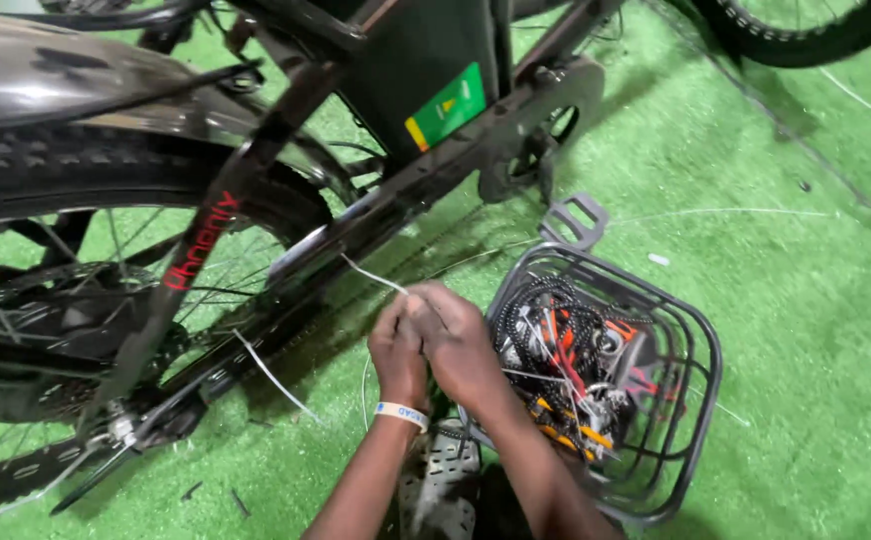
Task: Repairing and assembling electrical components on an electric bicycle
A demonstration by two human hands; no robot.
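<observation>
Zip tie (371,273), white, runs from the bike frame (376,215) toward 4 o'clock into both hands. Left hand (399,352) and right hand (459,345) touch, each grip pinching its tail end. Wire basket (691,335) sits at 3 o'clock on the green turf (756,200).

We cannot see all of the back wheel (46,180); the picture's edge cuts it. Our hands hide the white tie's (371,272) end.

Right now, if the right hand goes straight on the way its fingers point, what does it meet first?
Probably the bicycle's black frame tube: the right hand points up-left along the white zip tie. Depth is unclear.
</observation>
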